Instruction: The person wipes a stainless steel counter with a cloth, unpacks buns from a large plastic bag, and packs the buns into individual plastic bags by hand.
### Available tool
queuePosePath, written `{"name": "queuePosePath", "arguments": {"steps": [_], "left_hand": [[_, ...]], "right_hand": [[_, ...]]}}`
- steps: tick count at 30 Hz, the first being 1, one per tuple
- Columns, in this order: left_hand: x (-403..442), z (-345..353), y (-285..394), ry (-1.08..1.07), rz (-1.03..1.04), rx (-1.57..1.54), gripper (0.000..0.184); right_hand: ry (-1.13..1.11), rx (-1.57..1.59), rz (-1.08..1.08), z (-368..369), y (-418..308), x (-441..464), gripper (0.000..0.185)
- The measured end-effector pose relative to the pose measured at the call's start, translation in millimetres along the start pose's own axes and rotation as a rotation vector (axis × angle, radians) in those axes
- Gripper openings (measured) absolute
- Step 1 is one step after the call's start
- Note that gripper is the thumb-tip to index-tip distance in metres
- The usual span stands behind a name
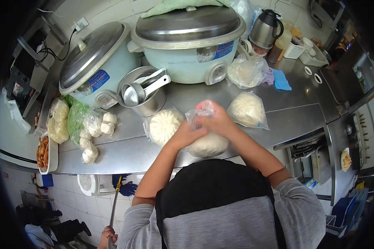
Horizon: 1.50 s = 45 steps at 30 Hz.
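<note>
Between my two hands is a clear plastic bag with a large pale bun (208,145) inside, just above the counter's front edge. My right hand (221,121) is closed on the gathered top of the bag. From the left, my left hand (188,135) presses on the bag's neck, its fingers partly hidden by plastic. A pleated bun (166,125) lies on a plastic bag just left of my left hand. Another bagged bun (247,108) rests to the right of my hands.
Two large rice cookers (187,54) and a steel pot (143,99) with scoops stand behind. Bagged dough pieces (96,124) and a food tray (52,155) are at left, a blue cloth (282,80) at right. Another person's hand (108,236) holds a mop handle below left.
</note>
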State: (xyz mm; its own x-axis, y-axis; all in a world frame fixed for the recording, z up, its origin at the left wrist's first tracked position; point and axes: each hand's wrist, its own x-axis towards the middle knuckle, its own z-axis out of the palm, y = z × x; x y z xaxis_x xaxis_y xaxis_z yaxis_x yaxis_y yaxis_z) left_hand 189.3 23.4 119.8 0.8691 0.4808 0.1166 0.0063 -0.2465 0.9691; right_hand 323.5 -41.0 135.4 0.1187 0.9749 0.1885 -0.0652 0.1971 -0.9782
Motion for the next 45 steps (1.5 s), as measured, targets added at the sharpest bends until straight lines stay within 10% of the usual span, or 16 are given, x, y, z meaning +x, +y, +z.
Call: {"name": "queuePosePath", "arguments": {"steps": [3,7,17,23,29,31,35,38,41,45], "left_hand": [[4,11,-18,0.143,-0.19,-0.006,0.036],[3,18,-17,0.385,0.11,-0.144,0.026],[9,16,8,-0.035,0.487,-0.045,0.012],[16,14,-19,0.31,-0.095,-0.646,0.026],[27,22,-5,0.456,-0.19,-0.631,0.015],[30,20,-12,0.488,-0.218,-0.11,0.013],[22,15,-10,0.24,-0.07,0.399,0.016],[19,21,1,0.272,0.209,0.544,0.012],[15,23,2,0.241,-0.064,0.262,0.008],[8,29,-6,0.506,0.26,0.45,0.011]], "right_hand": [[0.246,0.295,0.047,2,5,4,0.026],[0.499,0.755,0.081,-20,21,12,0.023],[0.51,0.853,0.311,-22,19,2,0.023],[0.28,1.013,0.257,-12,24,-5,0.023],[0.243,0.424,0.128,-5,23,-13,0.029],[0.145,-0.623,-0.356,-8,12,-16,0.019],[0.218,-1.105,-0.749,-13,-16,-10,0.012],[-0.027,-0.963,-0.529,-22,-6,-11,0.012],[0.119,-0.725,-0.289,-20,12,-11,0.008],[0.29,-0.293,0.132,-12,21,-11,0.01]]}}
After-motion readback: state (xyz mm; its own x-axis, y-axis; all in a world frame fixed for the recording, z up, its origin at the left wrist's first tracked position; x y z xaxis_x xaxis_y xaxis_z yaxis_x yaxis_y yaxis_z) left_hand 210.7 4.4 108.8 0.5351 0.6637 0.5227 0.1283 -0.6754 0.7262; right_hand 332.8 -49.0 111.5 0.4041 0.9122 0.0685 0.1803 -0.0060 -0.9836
